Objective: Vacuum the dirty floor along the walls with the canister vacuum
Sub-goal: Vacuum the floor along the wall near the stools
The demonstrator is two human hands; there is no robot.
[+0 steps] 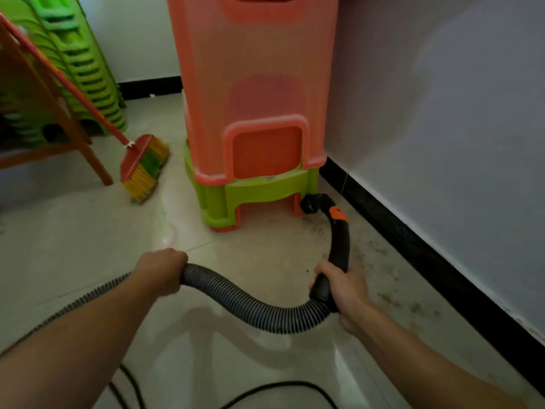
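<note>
Head view: hands on hose (no readable labels)

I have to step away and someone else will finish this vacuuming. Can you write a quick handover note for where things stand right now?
Left hand: closed around the ribbed hose.
Right hand: gripping the black handle; its nozzle end sits at the corner leg of the stacked stools, by the black baseboard.
Done: cannot tell how much; the floor to the left looks cleaner.
Left: dark dirt specks along the right wall, from the stools back toward you. A broom leans at the left; a cable trails underfoot.
</note>
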